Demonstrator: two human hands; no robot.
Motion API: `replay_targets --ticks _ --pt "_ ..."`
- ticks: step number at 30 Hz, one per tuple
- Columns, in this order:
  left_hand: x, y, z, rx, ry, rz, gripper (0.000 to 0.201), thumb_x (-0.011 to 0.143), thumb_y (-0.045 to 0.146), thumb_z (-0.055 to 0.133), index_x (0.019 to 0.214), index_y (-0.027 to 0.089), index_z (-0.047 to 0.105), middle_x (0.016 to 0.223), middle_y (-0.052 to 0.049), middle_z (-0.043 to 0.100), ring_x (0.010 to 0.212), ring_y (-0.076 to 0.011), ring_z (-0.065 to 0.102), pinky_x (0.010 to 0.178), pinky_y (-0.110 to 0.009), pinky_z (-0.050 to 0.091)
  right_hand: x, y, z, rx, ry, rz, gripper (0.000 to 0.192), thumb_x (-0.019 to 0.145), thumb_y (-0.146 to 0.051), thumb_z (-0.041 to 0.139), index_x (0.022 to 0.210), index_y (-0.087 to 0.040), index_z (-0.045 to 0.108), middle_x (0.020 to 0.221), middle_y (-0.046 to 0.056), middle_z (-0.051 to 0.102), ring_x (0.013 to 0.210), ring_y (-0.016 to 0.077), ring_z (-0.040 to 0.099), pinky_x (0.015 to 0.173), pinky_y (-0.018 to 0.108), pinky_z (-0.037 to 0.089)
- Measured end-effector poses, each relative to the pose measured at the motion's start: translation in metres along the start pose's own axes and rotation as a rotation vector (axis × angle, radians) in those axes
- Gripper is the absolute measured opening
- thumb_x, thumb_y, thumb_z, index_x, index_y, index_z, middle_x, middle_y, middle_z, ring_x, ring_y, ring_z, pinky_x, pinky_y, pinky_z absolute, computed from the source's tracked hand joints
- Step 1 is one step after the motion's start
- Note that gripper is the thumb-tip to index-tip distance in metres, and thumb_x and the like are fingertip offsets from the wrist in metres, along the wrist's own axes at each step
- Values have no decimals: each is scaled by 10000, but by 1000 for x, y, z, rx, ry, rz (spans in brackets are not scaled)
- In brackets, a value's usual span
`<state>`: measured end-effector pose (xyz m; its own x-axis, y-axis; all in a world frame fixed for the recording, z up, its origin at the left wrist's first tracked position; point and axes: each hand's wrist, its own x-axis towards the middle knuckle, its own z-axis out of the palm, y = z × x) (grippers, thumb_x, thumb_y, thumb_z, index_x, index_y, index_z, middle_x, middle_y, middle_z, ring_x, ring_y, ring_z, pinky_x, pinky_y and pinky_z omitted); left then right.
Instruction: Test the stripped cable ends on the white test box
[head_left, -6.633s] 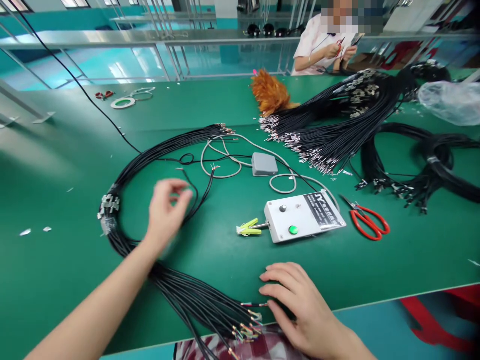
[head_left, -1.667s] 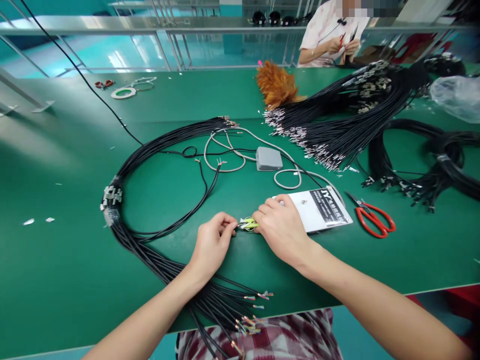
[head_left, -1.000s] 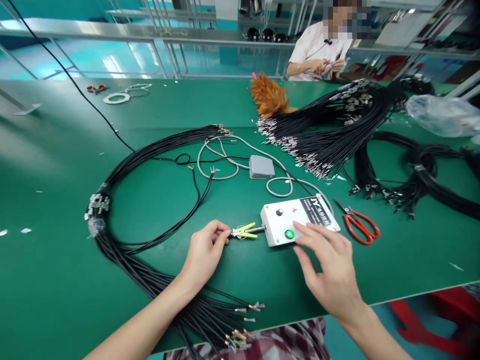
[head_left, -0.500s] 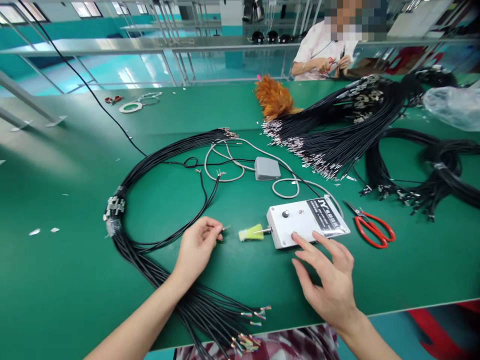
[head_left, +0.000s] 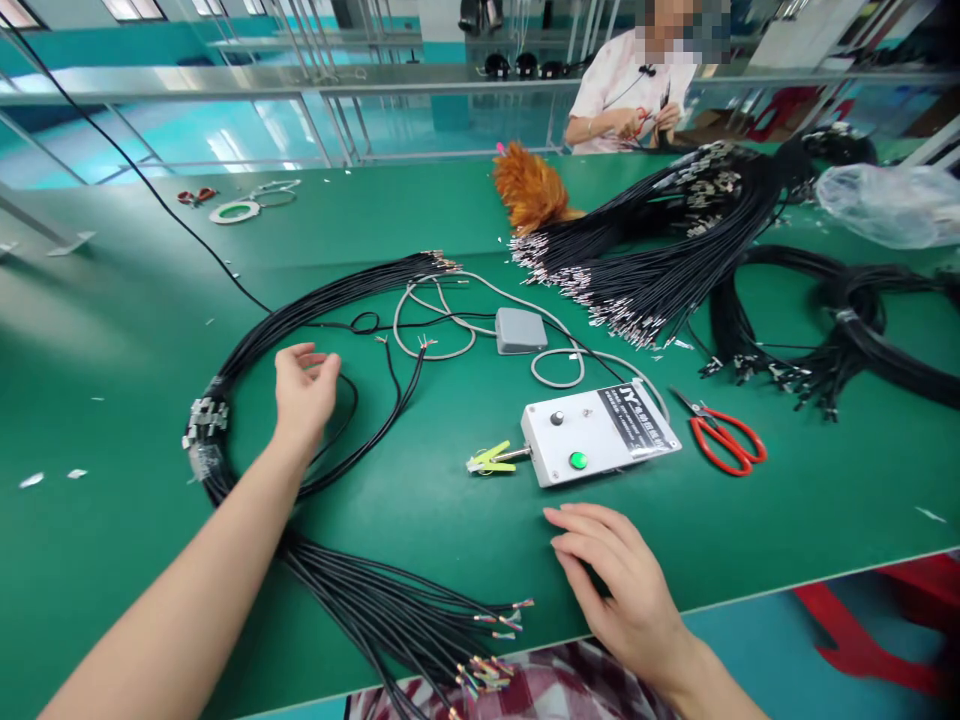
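My left hand (head_left: 306, 395) is closed with curled fingers on a thin black cable (head_left: 354, 402), which bends out from behind the thumb; its tip is hidden. The hand is over the loop of a bundle of black cables (head_left: 255, 345), tied with metal connectors (head_left: 206, 420) at the left. Two loose cables (head_left: 390, 430) with stripped ends curve beside it. My right hand (head_left: 619, 575) hovers open and empty, in front of a white control box (head_left: 577, 420) with a knob and a lit green button (head_left: 578, 460). A yellow clip (head_left: 491, 459) sits on the box's shaft.
Red-handled scissors (head_left: 727, 440) lie right of the box. Behind it are a grey pedal (head_left: 521, 330) and its cord. More black cable bundles (head_left: 660, 240), an orange feather duster (head_left: 529, 190) and a plastic bag (head_left: 889, 205) lie farther back. A co-worker (head_left: 630, 95) sits opposite.
My left hand has moved left, away from the yellow clip, with the cable. My right hand has come off the box toward me, uncovering the lit green button. The clip has turned.
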<state>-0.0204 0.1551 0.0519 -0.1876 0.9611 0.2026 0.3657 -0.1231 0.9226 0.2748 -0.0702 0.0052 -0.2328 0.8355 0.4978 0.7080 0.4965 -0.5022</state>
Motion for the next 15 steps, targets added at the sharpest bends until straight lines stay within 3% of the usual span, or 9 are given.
replay_targets --ticks 2,5,6,8,9,11,15 --pt "-47 12 5 47 -188 99 81 821 256 656 870 212 610 856 -5 608 904 -201 587 778 -353 446 0 0 0 11 -5 3 216 902 -34 546 1050 -184 594 1138 97 710 1091 221 613 896 401 534" --pt "-123 36 8 66 -700 197 83 742 190 730 786 224 669 824 11 655 770 -175 605 713 -297 502 2 1 -1 28 -23 11 228 901 -33 547 1059 -191 593 1146 90 708 1090 222 614 894 407 540" --pt "-144 42 9 144 -962 262 124 807 132 644 883 228 664 929 -10 658 840 -182 601 761 -305 506 2 1 -1 38 -31 15 228 902 -34 548 1060 -192 593 1148 89 707 1089 221 614 895 407 540" --pt "-172 49 8 306 -1161 307 201 838 47 544 925 211 622 993 -44 629 882 -201 566 785 -331 497 4 0 -1 66 -36 29 222 905 -41 553 1058 -196 594 1142 85 708 1088 217 613 899 406 539" --pt "-179 49 8 348 -1195 311 214 852 27 502 924 203 600 1002 -54 612 894 -206 550 794 -340 489 5 -1 -1 86 -34 40 220 905 -43 555 1056 -199 595 1139 81 709 1085 214 613 900 403 538" --pt "-183 45 7 302 -1153 273 188 886 42 469 893 197 576 976 -57 596 898 -204 539 802 -338 476 9 -4 0 143 -23 70 215 906 -50 561 1046 -208 599 1124 68 712 1077 205 616 906 395 535" --pt "-173 39 8 6 -922 12 139 926 184 509 844 189 621 848 -36 619 788 -171 578 720 -287 470 21 -18 5 326 -3 231 212 915 -96 566 1068 -232 622 1095 44 717 1024 177 649 906 347 543"
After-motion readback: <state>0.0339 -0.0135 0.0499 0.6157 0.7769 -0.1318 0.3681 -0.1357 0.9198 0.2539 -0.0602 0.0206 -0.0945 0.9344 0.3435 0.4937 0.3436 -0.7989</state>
